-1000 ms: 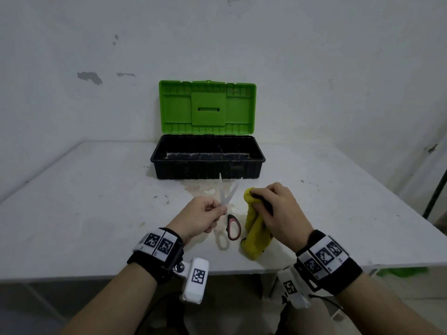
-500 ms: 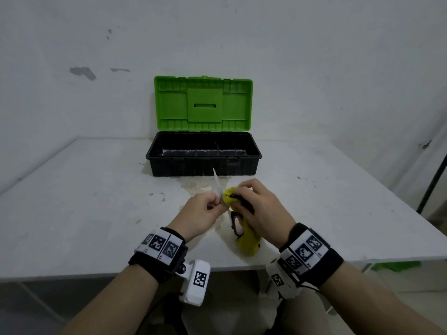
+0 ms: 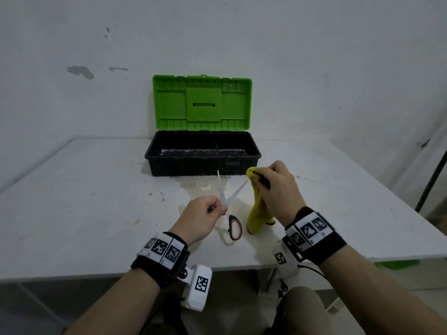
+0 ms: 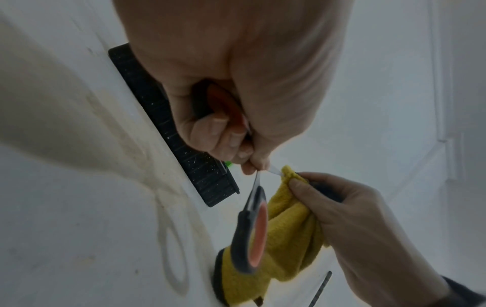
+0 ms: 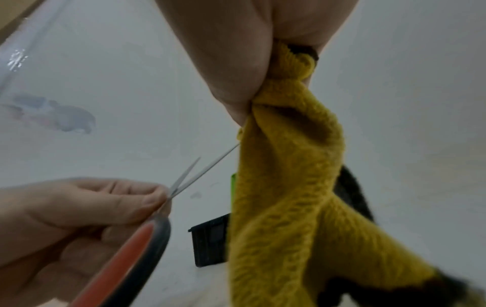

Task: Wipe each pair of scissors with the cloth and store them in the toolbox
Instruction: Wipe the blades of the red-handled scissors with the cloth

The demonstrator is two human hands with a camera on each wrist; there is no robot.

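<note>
At the centre of the head view, the left hand pinches a pair of scissors near the pivot, with one handle curled inside its fingers. The blades stand splayed apart, pointing toward the top of the frame, and the black-and-red handle loop hangs below the hand, above the desk. Just to the right, the right hand is clenched around a bunched yellow cloth, whose lower end trails down to the desk. The tip of the right-hand blade touches the top of the cloth, as the wrist views show. Above them in the frame sits the toolbox, a black tray with its green lid standing upright against the white wall.
</note>
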